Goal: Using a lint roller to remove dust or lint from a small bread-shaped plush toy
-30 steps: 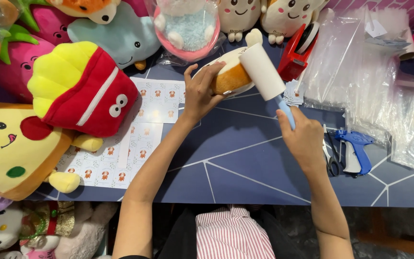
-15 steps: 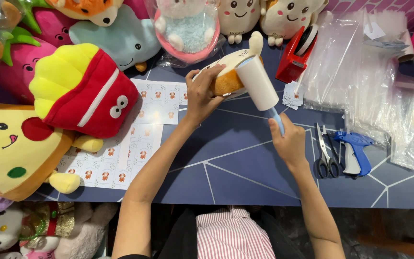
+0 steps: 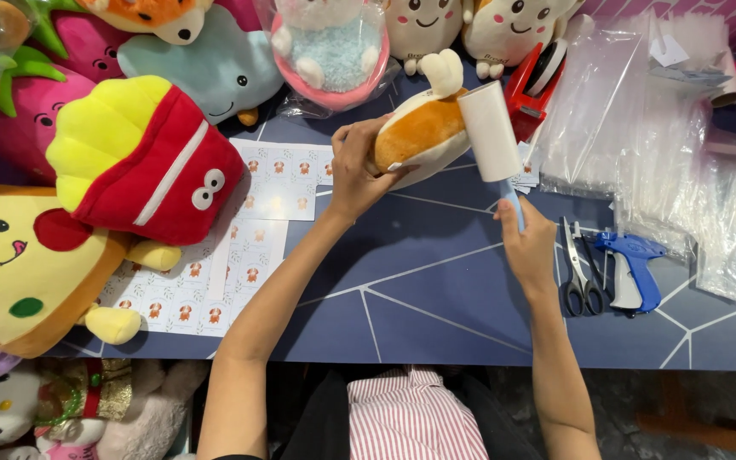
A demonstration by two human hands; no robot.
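Observation:
My left hand (image 3: 356, 167) grips an orange and white plush toy (image 3: 420, 129) and holds it just above the blue table (image 3: 419, 281). My right hand (image 3: 528, 245) is closed around the blue handle of a lint roller (image 3: 491, 132). The roller's white cylinder rests against the right side of the plush toy.
A red and yellow fries plush (image 3: 142, 162) and a pizza plush (image 3: 19, 264) lie at the left over sticker sheets (image 3: 240, 247). More plush toys line the back. Scissors (image 3: 580, 271), a blue tagging gun (image 3: 635, 273), a red tape dispenser (image 3: 540, 77) and clear bags (image 3: 666, 145) sit at the right.
My right hand has drawn nearer with the lint roller, whose cylinder has swung upright against the toy. My left hand has turned the plush toy slightly.

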